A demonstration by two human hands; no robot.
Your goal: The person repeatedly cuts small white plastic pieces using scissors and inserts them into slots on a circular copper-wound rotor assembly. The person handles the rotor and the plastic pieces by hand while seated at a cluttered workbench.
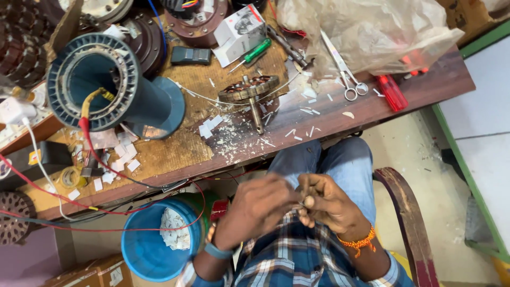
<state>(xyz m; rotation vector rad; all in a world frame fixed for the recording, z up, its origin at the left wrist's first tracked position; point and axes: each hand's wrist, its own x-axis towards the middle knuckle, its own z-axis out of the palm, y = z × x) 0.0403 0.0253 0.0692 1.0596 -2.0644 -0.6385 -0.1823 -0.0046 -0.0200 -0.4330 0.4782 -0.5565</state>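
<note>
Both hands meet at six o'clock: left hand point(256, 208) and right hand point(325, 203) pinch something tiny between fingertips; a blue bucket point(142, 250) sits at eight o'clock.

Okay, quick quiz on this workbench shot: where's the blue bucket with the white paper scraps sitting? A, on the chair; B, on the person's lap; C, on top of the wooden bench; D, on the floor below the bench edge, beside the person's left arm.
D: the blue bucket stands low under the edge of the wooden bench, just beside the left hand and forearm.
</note>
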